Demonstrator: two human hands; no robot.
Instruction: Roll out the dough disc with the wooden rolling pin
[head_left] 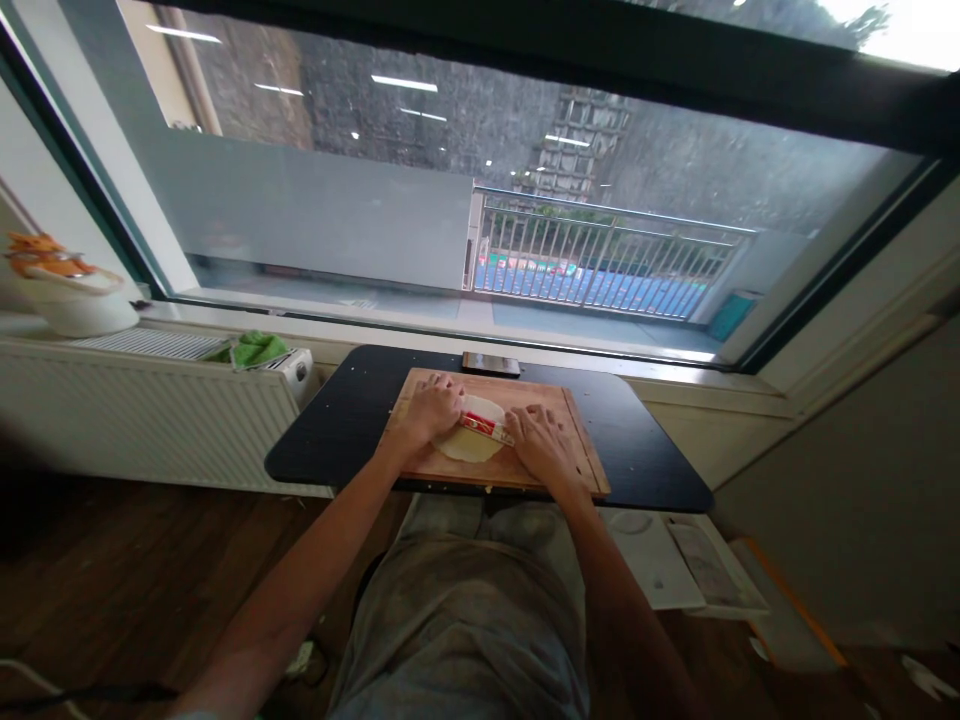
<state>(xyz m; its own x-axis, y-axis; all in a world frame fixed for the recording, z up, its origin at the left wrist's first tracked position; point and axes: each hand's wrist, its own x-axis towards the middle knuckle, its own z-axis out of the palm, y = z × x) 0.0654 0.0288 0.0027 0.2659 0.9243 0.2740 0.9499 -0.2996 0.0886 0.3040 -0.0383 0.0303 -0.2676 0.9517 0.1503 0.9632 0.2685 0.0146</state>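
A flat, pale sheet of dough (466,445) lies on a wooden cutting board (590,455). Across it rests a red-and-white cylinder (487,427), its two ends covered by my hands. My left hand (437,405) is closed over the left end. On the right end sits my right hand (541,440), fingers bent over it and knuckles up. Both palms face down, and the cylinder's middle shows between them. The dough reaches out beyond the cylinder on its near and far sides.
The board lies on a black table (330,430) against the window sill. A phone (491,364) lies at the table's far edge. To the left, a radiator (150,410) carries a green cloth (259,348) and a white pot (86,305). A silver laptop (652,570) is low on the right.
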